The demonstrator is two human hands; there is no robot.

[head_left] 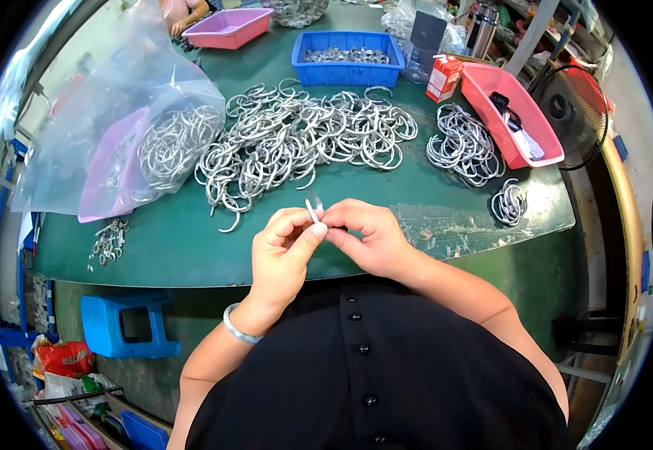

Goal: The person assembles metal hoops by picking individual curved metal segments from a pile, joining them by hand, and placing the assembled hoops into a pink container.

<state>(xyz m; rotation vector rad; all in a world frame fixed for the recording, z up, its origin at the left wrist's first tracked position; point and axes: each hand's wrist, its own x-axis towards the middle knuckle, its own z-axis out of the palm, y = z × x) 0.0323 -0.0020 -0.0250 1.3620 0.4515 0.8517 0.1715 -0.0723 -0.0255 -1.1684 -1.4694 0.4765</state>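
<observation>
The left hand [278,255] pinches a slim pale piece [311,211] between thumb and forefinger, nearer than the heap of curved metal pieces [296,135] on the green table [154,259]. The right hand's [375,236] fingertips draw close beside it; whether they grip it cannot be told

Left fingers [287,220] pinch a pale strip [311,211], right fingers [347,214] just beside

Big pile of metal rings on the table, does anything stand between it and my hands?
Nothing visible does: past the thin pale piece pinched in your left hand, green tabletop lies between that hand or your right hand and the ring pile.
</observation>
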